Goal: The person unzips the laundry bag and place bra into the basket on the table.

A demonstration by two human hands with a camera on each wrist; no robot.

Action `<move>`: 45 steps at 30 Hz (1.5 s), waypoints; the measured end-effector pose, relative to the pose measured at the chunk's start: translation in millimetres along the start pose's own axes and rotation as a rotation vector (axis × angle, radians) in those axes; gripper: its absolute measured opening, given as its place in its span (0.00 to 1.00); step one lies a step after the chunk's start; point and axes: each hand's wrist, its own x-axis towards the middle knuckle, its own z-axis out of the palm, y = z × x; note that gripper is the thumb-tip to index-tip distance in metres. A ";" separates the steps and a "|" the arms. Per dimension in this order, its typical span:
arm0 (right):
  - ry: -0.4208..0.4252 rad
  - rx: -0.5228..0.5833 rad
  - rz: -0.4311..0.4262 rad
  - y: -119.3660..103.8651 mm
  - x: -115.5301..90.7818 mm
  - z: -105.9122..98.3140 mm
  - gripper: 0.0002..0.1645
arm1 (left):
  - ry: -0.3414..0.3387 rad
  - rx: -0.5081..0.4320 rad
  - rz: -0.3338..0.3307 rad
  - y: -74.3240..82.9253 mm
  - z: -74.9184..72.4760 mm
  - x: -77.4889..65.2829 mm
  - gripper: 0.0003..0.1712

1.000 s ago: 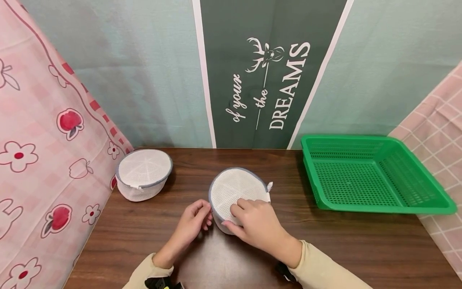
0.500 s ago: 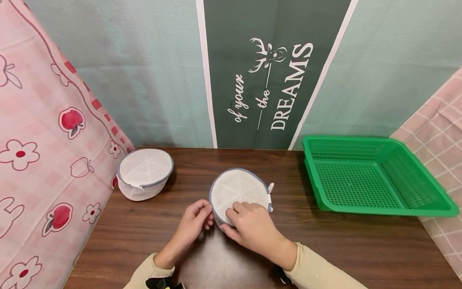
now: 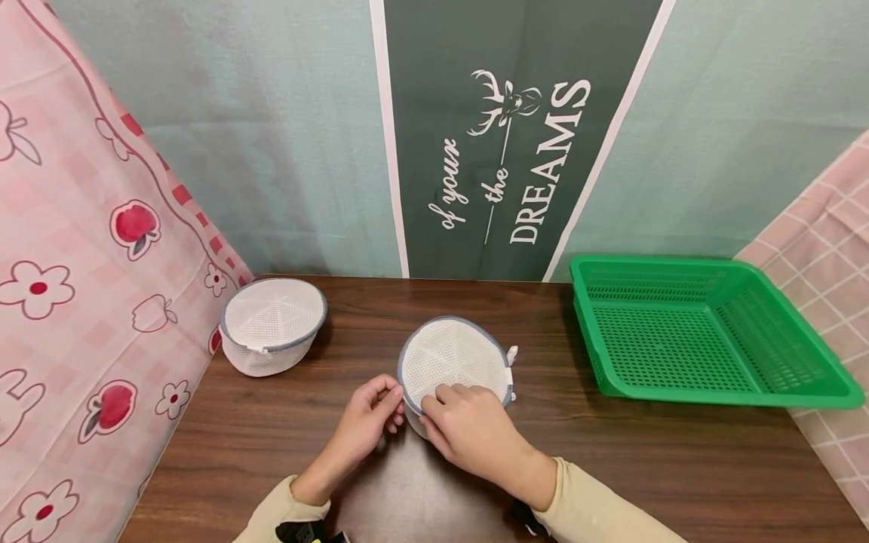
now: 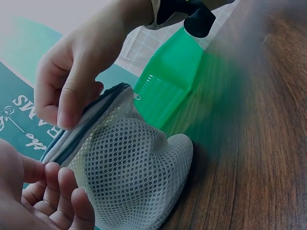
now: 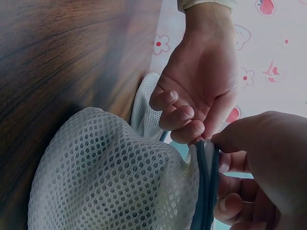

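A round white mesh laundry bag (image 3: 462,351) with a blue-grey zipped rim stands on the table in the head view. My left hand (image 3: 368,415) pinches the rim at its left side between thumb and forefinger. Close beside it, my right hand (image 3: 471,434) holds the near left part of the rim, thumb outside and fingers over the top. In the right wrist view the dark zipper (image 5: 206,184) runs down from where both thumbs almost meet. The mesh side (image 4: 139,167) bulges and creases in the left wrist view. What the bag contains, if anything, cannot be made out.
A second white mesh bag (image 3: 274,324) stands at the back left, by the pink patterned cloth (image 3: 88,302). At the right sits a green plastic basket (image 3: 668,347). The brown wooden table (image 3: 611,460) extends in front of it.
My right hand has slid left along the rim, towards my left hand, uncovering the rim's right side and its white tab. The bag has shifted slightly right. My left hand stays nearly in place.
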 end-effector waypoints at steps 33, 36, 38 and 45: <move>0.057 0.124 0.066 3.8 -2.8 -3.1 0.11 | -0.039 0.004 0.014 1.5 6.1 1.9 0.13; 0.072 0.134 0.059 3.6 -2.8 -3.6 0.11 | -0.049 0.014 0.003 2.5 7.4 1.2 0.14; 0.078 0.138 0.056 3.6 -3.1 -4.1 0.10 | -0.049 0.025 -0.001 2.3 8.2 1.2 0.14; 0.101 0.157 0.057 4.5 -3.3 -8.2 0.08 | -0.028 0.051 -0.008 0.2 9.3 2.9 0.13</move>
